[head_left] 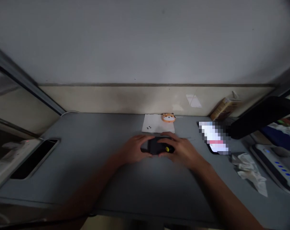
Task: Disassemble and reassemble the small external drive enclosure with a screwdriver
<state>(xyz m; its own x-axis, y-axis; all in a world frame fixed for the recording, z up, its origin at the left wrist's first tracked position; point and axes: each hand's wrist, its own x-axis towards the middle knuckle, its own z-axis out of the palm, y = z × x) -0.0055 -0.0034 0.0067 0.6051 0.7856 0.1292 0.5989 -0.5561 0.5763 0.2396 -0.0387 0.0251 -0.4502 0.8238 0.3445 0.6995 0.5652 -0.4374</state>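
1. A pale wall [145, 41] with a cream lower band [111, 99] rises behind a grey desk [70, 166], and the light is dim.
2. Both hands are at the middle of the desk, with the left hand [132, 148] and the right hand [180, 150] facing each other. The right hand is slightly blurred.
3. A black object [156, 145] sits between the two palms, and most of it is hidden by the fingers. Its exact kind cannot be made out.
4. The fingers of both hands are curled closed around it, the left hand's over its left end and the right hand's over its right end and top.
5. A yellow part [167, 149] shows just below the right hand's fingertips, on the black object.
6. Just beyond the fingertips lies a white napkin [156, 124] with small black bits [149, 127] on it, and an orange toy [168, 117] sits at its far edge.
7. Out past the right hand's fingers are a pixelated phone [214, 137], crumpled tissue [249, 172], and a power strip [277, 164] with blue lights
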